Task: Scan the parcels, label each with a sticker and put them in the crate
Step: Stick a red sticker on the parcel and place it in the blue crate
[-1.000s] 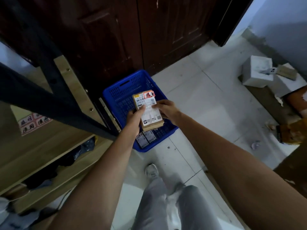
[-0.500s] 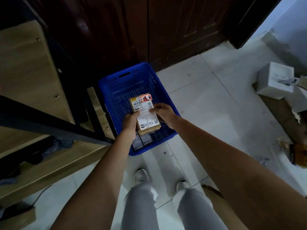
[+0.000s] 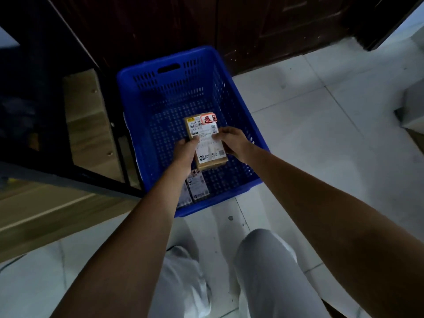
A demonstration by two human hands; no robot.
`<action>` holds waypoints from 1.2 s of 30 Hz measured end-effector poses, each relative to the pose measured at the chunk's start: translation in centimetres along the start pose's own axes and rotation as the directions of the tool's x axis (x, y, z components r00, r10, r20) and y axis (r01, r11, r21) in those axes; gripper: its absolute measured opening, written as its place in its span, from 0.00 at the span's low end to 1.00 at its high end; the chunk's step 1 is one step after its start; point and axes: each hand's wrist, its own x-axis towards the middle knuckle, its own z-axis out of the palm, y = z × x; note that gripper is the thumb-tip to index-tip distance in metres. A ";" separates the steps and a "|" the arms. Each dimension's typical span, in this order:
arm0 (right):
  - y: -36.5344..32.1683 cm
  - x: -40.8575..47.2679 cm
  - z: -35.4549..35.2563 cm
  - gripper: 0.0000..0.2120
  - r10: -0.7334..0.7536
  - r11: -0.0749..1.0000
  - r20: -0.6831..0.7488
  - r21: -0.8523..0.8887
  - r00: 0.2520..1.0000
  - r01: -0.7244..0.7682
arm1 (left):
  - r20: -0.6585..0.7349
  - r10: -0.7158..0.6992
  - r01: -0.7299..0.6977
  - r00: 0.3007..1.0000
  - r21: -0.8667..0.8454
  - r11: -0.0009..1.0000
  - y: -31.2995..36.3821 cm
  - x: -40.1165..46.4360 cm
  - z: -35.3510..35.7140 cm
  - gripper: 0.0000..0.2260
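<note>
1. A blue crate (image 3: 160, 92) sits on the white floor (image 3: 321, 125), next to a wooden shelf (image 3: 87, 125).
2. A brown parcel (image 3: 207, 143) is inside the crate, above its bottom.
3. The left hand (image 3: 184, 149) grips the parcel's left side with curled fingers.
4. The right hand (image 3: 231, 142) grips its right side the same way.
5. Two more parcels (image 3: 195, 187) lie at the crate's near wall.
6. A red sticker (image 3: 208, 118) is on the held parcel's far end.

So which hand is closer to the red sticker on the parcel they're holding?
Right. The right hand grips the parcel just below and right of the red sticker; the left hand holds the parcel's left edge, lower down and farther from it.
</note>
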 end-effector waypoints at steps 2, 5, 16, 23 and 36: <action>1.7 2.5 -0.1 0.11 -0.009 1.000 0.010 -0.016 1.000 0.010 | -0.019 0.001 0.000 1.000 0.015 1.000 -1.7 2.3 0.4 0.13; 3.8 6.4 -0.3 0.11 -0.034 0.998 0.028 -0.058 0.999 0.036 | -0.045 -0.019 0.021 0.999 0.036 0.999 -3.9 5.4 1.2 0.14; 8.9 16.6 -1.5 0.17 0.103 0.925 0.220 -0.379 0.970 -0.012 | -0.029 -0.133 0.136 0.991 0.161 0.978 -10.8 14.0 2.8 0.15; 11.8 19.2 -1.0 0.19 0.217 0.824 0.177 -0.561 0.960 -0.083 | -0.088 -0.118 0.136 0.989 0.241 0.961 -13.7 16.1 3.7 0.12; 14.1 21.4 -1.7 0.20 0.518 0.653 0.119 -0.696 0.847 -0.301 | 0.049 -0.366 0.301 0.929 0.471 0.829 -15.4 18.2 3.0 0.12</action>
